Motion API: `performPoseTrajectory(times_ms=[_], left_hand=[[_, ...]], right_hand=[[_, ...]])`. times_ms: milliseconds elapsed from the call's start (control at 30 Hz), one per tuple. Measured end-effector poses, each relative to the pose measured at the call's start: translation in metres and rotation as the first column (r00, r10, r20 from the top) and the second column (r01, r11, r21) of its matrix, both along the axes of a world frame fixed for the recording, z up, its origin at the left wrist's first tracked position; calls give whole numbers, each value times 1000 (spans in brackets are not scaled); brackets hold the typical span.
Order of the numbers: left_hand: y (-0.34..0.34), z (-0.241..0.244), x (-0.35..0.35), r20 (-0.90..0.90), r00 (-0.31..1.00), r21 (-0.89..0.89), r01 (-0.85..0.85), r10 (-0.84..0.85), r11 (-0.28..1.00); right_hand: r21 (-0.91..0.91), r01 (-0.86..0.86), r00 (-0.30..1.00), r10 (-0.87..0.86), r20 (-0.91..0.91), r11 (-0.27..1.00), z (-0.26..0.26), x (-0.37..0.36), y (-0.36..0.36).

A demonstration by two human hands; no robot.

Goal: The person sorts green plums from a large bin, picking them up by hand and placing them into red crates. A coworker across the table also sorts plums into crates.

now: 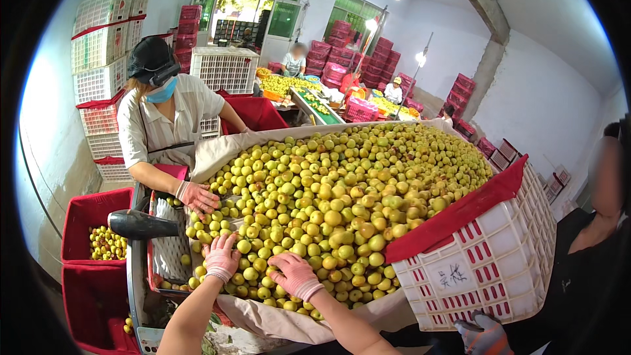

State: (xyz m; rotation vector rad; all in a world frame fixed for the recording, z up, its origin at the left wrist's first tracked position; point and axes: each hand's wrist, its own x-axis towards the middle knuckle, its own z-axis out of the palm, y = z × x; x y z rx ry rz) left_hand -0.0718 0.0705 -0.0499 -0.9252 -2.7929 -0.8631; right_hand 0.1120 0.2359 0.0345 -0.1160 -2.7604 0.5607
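Note:
A large heap of yellow-green jujube-like fruit (335,202) lies on a cloth-lined sorting table before me. My left hand (222,256), in a pink-and-white glove, rests with fingers spread on fruit at the heap's near left edge. Farther right, my right hand (296,273), gloved alike, lies on the fruit with its fingers slightly bent. Neither hand is closed round a fruit, as far as shows. Left of my hands is a perforated chute (170,251) with a few fruits on and beside it. A dark rounded machine part (143,224) juts over that chute.
A person's gloved hand (197,197) touches fruit across the chute. At right, another person's grey-gloved hand (483,337) supports a tilted white plastic crate (473,266) with red lining. Two red-lined bins (79,217) stand at left; stacked crates (101,69) rise behind. Several people sit farther back.

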Motion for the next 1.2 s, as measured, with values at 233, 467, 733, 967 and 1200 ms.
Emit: performPoseTrajectory(times_ms=[233,467,733,967,1200], left_hand=[[-15,-29,-11,-185,982,225,6,36,974],[-4,3,11,237,962,342,-216,138,915],[-12,-10,1,261,943,490,-315,208,813],[-7,-3,2,205,970,417,-207,130,885],[-10,-11,-2,-23,996,413,-66,83,908]], right_hand=[[28,-26,994,23,106,999,6,-6,-17],[-49,0,1000,-1,-3,999,2,0,-10],[32,-62,982,67,-179,998,-6,-4,-12],[-32,-54,990,49,-130,998,-4,0,-5],[19,-65,938,68,-340,998,10,-2,-8]])
